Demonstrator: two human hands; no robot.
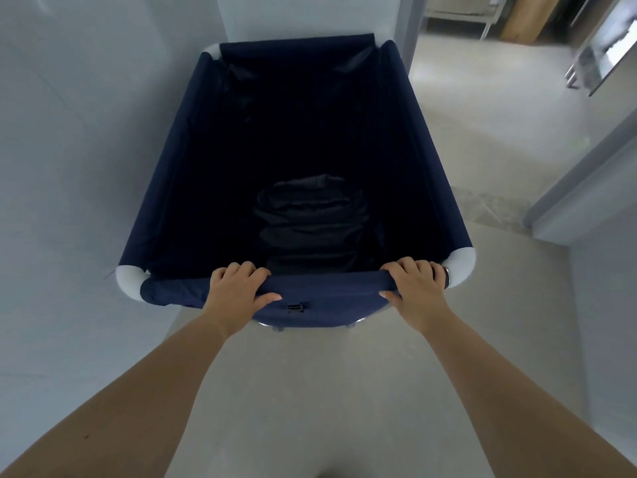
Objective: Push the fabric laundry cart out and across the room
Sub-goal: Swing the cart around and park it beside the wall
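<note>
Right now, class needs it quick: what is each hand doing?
Left hand: closed, gripping the near rim of the navy blue fabric laundry cart.
Right hand: closed on the same rim, near its white padded corner.

Floor point(448, 160): pale grey, smooth, bare.
Wall point(69, 167): white, plain, along the left.
Door frame point(408, 32): grey, upright, top centre-right.
Metal table leg point(487, 27): far room, top right.
Steel cabinet point(599, 53): shiny, upper right edge.
</note>
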